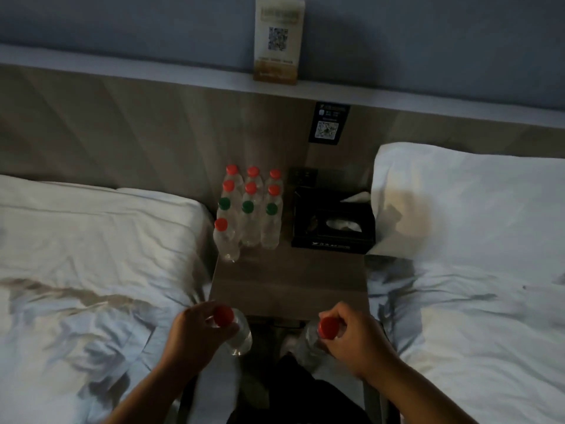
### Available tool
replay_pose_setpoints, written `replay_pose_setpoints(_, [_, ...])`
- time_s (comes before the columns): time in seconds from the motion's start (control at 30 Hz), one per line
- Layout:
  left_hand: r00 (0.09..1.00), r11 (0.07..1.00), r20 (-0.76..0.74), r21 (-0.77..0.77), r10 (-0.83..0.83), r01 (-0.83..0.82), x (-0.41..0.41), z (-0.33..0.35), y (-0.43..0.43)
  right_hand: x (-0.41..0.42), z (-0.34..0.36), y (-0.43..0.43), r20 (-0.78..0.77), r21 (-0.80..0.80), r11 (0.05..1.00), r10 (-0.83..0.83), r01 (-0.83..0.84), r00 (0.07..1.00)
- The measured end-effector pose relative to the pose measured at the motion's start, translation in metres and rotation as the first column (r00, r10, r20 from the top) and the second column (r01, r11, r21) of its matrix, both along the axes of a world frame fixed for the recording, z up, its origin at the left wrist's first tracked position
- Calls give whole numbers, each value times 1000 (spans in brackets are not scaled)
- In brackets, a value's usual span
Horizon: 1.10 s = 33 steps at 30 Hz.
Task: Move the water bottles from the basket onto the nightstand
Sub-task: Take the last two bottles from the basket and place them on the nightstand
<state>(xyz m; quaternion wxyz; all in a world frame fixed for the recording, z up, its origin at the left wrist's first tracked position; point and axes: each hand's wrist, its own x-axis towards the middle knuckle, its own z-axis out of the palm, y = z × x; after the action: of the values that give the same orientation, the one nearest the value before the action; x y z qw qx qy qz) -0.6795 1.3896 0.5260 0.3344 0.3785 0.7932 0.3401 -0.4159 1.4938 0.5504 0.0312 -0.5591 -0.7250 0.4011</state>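
Observation:
Several clear water bottles (249, 209) with red or green caps stand in rows at the back left of the wooden nightstand (290, 283). My left hand (195, 335) grips a red-capped bottle (237, 330) by its neck, just below the nightstand's front edge. My right hand (351, 341) holds another red-capped bottle (315, 335) the same way, at the front right. Both bottles hang upright in the gap between the beds. The basket is not visible; a dark shape (293, 393) lies below my hands.
A black tissue box (333, 224) sits at the back right of the nightstand. White beds flank it, one on the left (91, 270), one with a pillow (458, 203) on the right. A card (278, 41) stands on the ledge above the wooden headboard.

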Motion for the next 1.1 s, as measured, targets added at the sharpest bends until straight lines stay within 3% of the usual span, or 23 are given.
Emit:
replay_pose_setpoints(0.17, [996, 999, -91, -25, 24, -27, -16, -18, 56, -39, -21, 76, -5, -8, 993, 114, -114, 993])
replay_pose_setpoints(0.4, [960, 998, -273, -50, -61, 49, -29, -54, 129, -100, -69, 152, -23, 25, 997, 78, -78, 997])
replay_pose_setpoints(0.6, [919, 983, -367, -160, -147, 93, -50, -99, 170, -137, -104, 178, -49, 2, 999, 52, -52, 997])
replay_pose_setpoints(0.7, [907, 981, -382, -133, -179, 138, -52, -111, 179, -144, -119, 183, -46, -39, 997, 58, -60, 997])
replay_pose_setpoints(0.83, [915, 993, -391, -93, -103, 72, -52, -119, 181, -144, -124, 183, -108, -108, 993, 40, -52, 993])
replay_pose_setpoints(0.97, [944, 1000, -330, 10, -21, 26, -45, -116, 161, -151, -129, 183, -136, -178, 981, 55, -79, 989])
replay_pose_setpoints(1.03, [968, 991, -216, 61, 127, -116, -43, -119, 140, -153, -141, 184, -104, -223, 970, 72, -93, 992])
replay_pose_setpoints(1.1, [949, 950, -55, -4, 311, -311, -49, -141, 118, -154, -146, 185, -71, -330, 941, 55, -75, 996])
